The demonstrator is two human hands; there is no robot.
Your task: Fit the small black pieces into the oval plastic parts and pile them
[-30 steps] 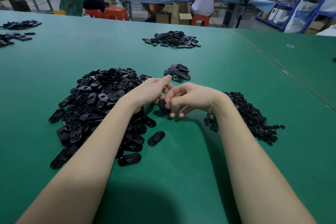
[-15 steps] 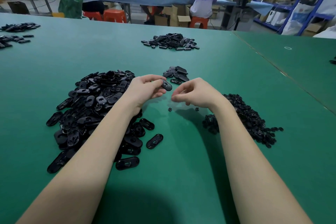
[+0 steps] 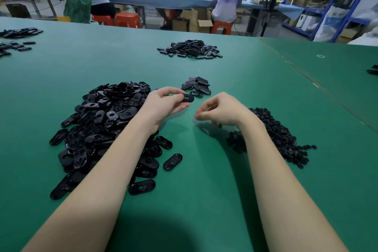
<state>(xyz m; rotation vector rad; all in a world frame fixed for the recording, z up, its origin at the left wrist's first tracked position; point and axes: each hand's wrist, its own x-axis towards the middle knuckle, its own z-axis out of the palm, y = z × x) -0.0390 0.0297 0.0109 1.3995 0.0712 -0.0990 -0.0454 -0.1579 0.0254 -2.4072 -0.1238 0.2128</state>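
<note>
- My left hand pinches one oval part, long axis pointing toward the finished pile just beyond.
- My right hand, fingers curled, contents unclear, sits nearer the small pieces.

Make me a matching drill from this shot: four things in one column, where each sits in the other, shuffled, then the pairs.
Things
1. big heap of black oval plastic parts
2. heap of small black pieces
3. single black oval part
4. small pile of black oval parts

Places
A. just beyond the hands
B. pinched in the left hand
C. under and beside the right forearm
D. left of the left forearm

Pairs: 1-D, 2-C, 3-B, 4-A
</note>
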